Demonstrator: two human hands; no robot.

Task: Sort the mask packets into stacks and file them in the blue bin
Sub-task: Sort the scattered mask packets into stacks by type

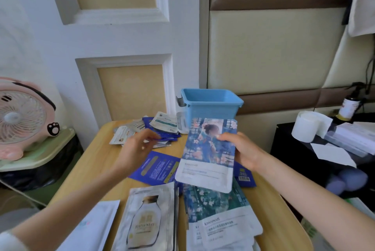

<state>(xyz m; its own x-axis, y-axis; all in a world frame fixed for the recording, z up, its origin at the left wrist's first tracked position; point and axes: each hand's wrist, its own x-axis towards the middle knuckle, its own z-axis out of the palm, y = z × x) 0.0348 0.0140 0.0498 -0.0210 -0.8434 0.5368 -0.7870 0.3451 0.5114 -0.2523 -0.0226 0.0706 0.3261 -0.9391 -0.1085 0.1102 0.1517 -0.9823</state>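
Note:
My right hand (pixel 241 149) holds a floral blue-and-white mask packet (pixel 207 157) above the wooden table (pixel 85 171), thumb on its front. My left hand (pixel 138 147) hovers with loosely curled fingers over a loose pile of packets (pixel 162 127) at the table's far side, its fingertips near a dark blue packet; I cannot tell if they touch. The blue bin (pixel 211 104) stands behind the pile, nothing visible in it. Nearer me lie a stack of matching floral packets (pixel 221 216), a stack of silver bottle-print packets (pixel 148 218) and dark blue packets (pixel 160 167).
A white packet (pixel 95 226) lies at the near left. A pink desk fan (pixel 24 117) stands on a stool to the left. To the right, a black surface holds a white paper roll (pixel 306 127), a bottle (pixel 349 106) and papers.

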